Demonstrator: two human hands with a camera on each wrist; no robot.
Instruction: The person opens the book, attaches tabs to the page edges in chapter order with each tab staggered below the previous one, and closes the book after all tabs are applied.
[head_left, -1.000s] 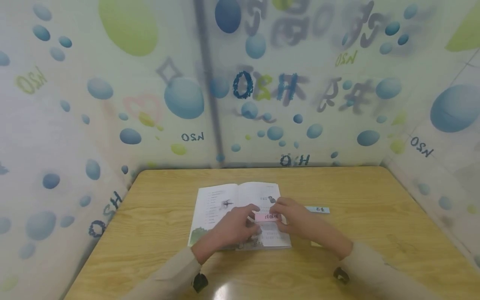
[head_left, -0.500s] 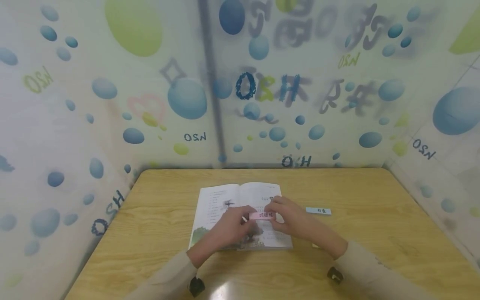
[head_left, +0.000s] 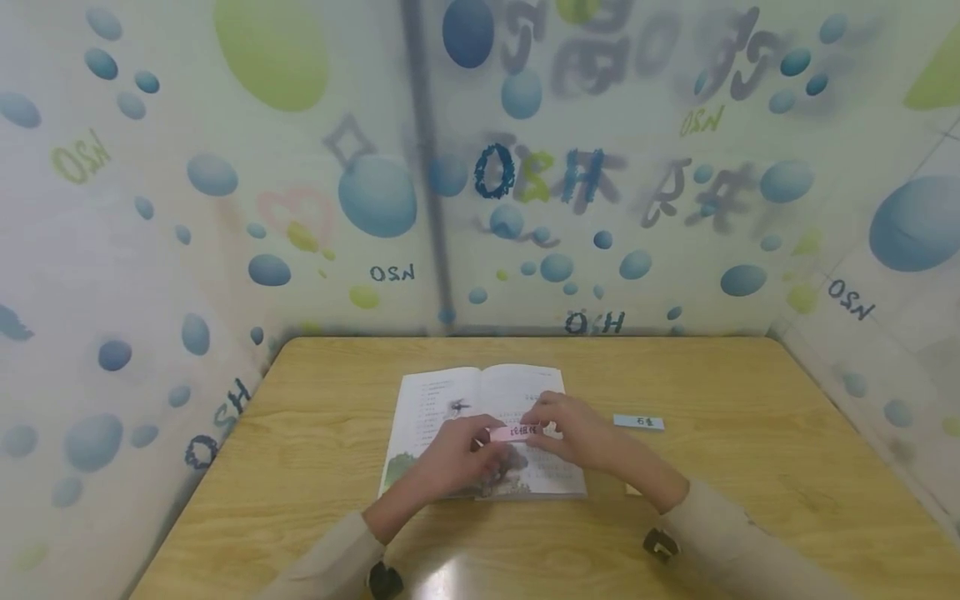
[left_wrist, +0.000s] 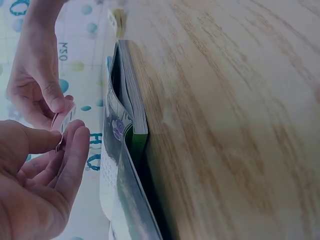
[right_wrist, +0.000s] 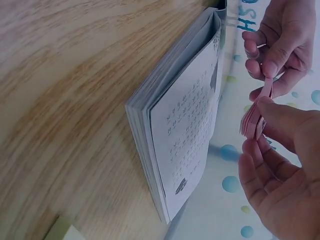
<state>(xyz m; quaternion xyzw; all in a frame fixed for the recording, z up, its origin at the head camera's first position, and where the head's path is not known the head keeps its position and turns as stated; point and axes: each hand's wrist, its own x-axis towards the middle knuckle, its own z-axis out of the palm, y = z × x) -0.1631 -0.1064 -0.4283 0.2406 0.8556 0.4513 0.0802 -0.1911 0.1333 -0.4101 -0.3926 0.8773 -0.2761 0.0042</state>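
Over an open book, both hands hold a small pad of pink sticky notes with dark handwriting on its face. My left hand pinches the pad's left end between thumb and fingers. At the other end, my right hand grips it the same way. In the right wrist view the pink sheets spread apart slightly at the edge by the right thumb. Seen from the left wrist, the pad stands off the book's pages, level with both thumbs.
A blue sticky-note pad with writing lies on the wooden table right of the book. A yellow pad shows partly beneath the right forearm. Patterned walls enclose the table at the back and sides.
Both hands have shifted a little to the left with the pink pad. The blue pad, partly covered by the right hand before, now shows fully.
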